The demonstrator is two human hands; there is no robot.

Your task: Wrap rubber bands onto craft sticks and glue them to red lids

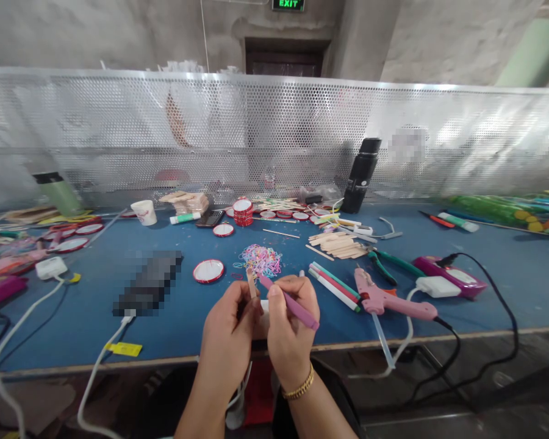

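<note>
Between the fingers of my left hand (pixel 232 326) a wooden craft stick (pixel 251 284) stands upright, closed in a pinch. My right hand (pixel 293 323) grips a purple marker (pixel 302 313), its tip pointing up and left beside the stick; whether the two touch I cannot tell. Just beyond my hands lies a pile of small coloured rubber bands (pixel 261 260). A red-rimmed jar lid (pixel 208 271) rests to the left of the pile. Several more markers (pixel 333 286) lie side by side to the right of my right hand.
At the right are a pink glue gun (pixel 393 299) with its cord, green-handled pliers (pixel 384 265) and a heap of craft sticks (pixel 338 244). A phone (pixel 150 280) on a cable lies left. Behind stand a paper cup (pixel 144 212), stacked lids (pixel 243 213) and a black bottle (pixel 361 177).
</note>
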